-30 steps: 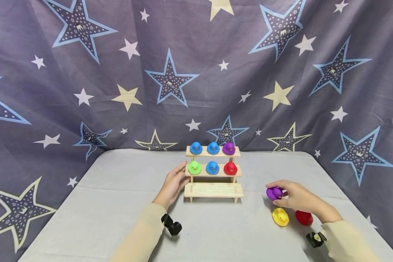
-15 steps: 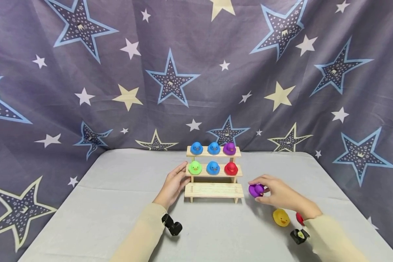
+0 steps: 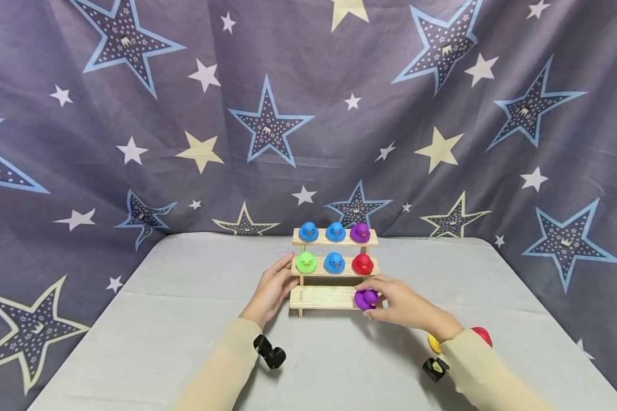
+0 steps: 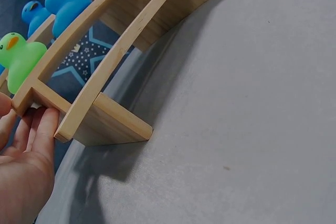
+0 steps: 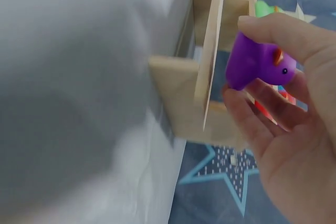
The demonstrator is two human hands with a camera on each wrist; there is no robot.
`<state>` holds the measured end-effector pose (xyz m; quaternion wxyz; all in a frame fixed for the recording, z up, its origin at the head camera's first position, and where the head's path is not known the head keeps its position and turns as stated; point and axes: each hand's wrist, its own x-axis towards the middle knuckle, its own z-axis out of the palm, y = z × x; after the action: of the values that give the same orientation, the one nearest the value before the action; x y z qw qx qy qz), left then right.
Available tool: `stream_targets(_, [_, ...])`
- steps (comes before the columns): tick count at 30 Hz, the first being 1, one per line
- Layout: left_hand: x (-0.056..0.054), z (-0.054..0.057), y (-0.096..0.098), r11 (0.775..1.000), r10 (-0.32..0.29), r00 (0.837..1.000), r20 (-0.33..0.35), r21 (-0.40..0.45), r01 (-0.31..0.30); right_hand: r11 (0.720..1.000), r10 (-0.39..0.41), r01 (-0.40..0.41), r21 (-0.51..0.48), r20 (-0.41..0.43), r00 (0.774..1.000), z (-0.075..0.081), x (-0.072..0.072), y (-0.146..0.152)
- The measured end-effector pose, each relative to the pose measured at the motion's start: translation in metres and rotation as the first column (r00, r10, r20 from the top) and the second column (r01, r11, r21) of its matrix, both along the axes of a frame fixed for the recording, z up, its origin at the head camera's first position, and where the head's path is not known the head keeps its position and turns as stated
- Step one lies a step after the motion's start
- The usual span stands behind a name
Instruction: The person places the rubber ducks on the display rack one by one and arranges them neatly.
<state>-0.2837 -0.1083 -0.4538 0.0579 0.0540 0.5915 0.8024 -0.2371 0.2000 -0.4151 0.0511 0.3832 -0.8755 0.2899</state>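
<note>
A purple rubber duck (image 3: 365,299) is pinched between the thumb and fingers of my right hand (image 3: 403,305), at the right end of the bottom step of a three-tier wooden display stand (image 3: 321,297). In the right wrist view the duck (image 5: 254,64) appears just off that step's board. My left hand (image 3: 271,290) grips the left end of the middle tier, with its fingers (image 4: 44,129) against the wood. On the middle tier sit a green duck (image 3: 306,262), a blue duck (image 3: 335,263) and a red duck (image 3: 362,264).
Along the top tier stand two blue ducks, one at the left (image 3: 308,232), and a purple duck (image 3: 360,233). Partly behind my right forearm, a yellow duck (image 3: 434,343) and a red one (image 3: 483,335) lie on the grey-covered table (image 3: 185,319). A star-patterned curtain (image 3: 288,188) hangs behind.
My right hand has carried the purple duck leftward from above the yellow duck to the stand's bottom step. My left hand has kept its place on the stand.
</note>
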Motion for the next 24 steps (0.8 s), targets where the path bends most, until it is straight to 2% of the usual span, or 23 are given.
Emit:
stream_targets(8, [0.001,0.001,0.000,1.000,0.001,1.000,-0.002,-0.005,-0.001,0.997,0.023,-0.019,-0.081,0.048,0.999,-0.003,0.000,-0.034])
stream_targets(15, [0.000,-0.001,0.001,1.000,0.016,1.000,0.006,0.014,-0.016,0.999,-0.021,0.021,-0.035,-0.003,1.000,-0.006,-0.003,-0.066])
stream_targets(24, [-0.001,-0.003,0.001,1.000,0.005,1.000,-0.011,0.007,-0.005,0.997,-0.046,0.046,-0.058,-0.002,0.999,-0.010,-0.006,-0.094])
